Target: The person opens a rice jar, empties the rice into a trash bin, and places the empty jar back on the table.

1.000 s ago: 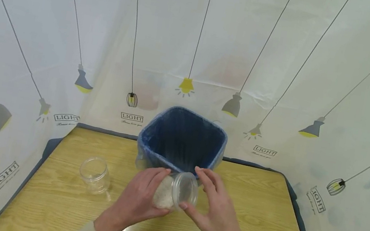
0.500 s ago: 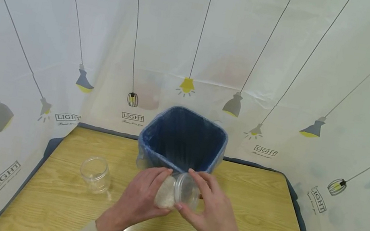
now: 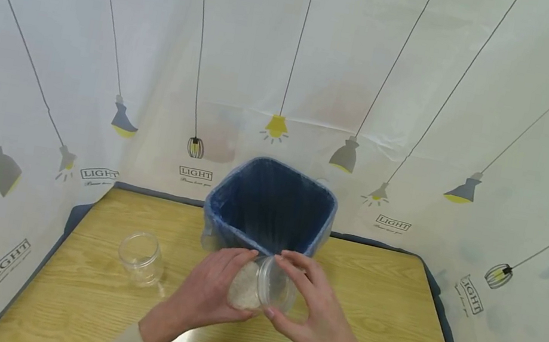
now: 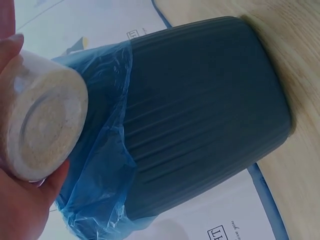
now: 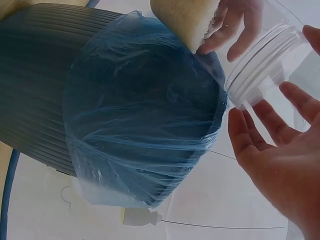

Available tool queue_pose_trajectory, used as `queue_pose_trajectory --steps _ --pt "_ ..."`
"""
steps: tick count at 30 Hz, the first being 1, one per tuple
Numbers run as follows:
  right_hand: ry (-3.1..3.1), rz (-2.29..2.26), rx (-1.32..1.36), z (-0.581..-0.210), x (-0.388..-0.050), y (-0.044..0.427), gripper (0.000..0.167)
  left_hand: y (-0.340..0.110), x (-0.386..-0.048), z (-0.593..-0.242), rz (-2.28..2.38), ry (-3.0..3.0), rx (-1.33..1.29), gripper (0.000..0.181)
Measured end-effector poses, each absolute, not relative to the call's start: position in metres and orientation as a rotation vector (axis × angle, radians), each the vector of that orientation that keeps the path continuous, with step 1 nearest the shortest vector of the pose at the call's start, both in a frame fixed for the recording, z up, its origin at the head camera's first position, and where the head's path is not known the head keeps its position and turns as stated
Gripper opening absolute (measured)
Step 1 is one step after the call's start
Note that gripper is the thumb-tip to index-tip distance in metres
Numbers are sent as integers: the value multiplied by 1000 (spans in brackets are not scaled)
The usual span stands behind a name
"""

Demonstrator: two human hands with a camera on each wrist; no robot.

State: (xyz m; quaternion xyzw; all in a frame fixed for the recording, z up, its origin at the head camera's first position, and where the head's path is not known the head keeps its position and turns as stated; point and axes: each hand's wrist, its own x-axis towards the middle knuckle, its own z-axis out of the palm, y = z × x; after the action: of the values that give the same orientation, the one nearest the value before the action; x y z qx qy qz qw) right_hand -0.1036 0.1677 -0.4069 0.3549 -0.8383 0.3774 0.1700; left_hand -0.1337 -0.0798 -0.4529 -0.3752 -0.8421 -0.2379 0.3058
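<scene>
In the head view my left hand [image 3: 205, 283] grips a clear jar [image 3: 245, 286] with white, grainy contents, tipped on its side. The left wrist view shows the round base of the jar [image 4: 50, 120], facing the camera. My right hand [image 3: 319, 308] pinches the clear lid [image 3: 278, 285] at the jar's right end, thumb below and fingers above. Curled fingers and clear screw ridges on the lid [image 5: 262, 62] appear in the right wrist view. Whether the lid is loose I cannot tell. Both hands are just in front of a dark bin [image 4: 200, 110].
A blue plastic bag [image 3: 216, 219] lines the bin and folds over its rim. An empty clear jar or cup [image 3: 142, 261] stands upright on the wooden table [image 3: 381, 316] at the left. White sheets printed with lamps [image 3: 290, 46] surround the table.
My right fingers have moved left round the lid's rim from a looser, spread hold. The jar stays in my left hand, nearly in place. The bin and the other clear container have not moved.
</scene>
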Motion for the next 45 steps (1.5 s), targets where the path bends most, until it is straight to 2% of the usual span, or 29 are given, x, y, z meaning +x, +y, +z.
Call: queue_pose_trajectory --steps 22,29,36,45 --pt "-2332 1125 1201 -409 -108 173 63 -84 -134 -445 -709 -2390 -1055 103" --pt "-2415 1161 995 -408 -104 171 77 -78 -131 -451 -656 -2311 -1018 104" --pt "-2387 996 751 -409 -100 164 74 -71 -126 -455 -569 -2259 -963 103" --pt "-2469 894 640 -408 -96 160 72 -71 -126 -454 -533 -2255 -949 104"
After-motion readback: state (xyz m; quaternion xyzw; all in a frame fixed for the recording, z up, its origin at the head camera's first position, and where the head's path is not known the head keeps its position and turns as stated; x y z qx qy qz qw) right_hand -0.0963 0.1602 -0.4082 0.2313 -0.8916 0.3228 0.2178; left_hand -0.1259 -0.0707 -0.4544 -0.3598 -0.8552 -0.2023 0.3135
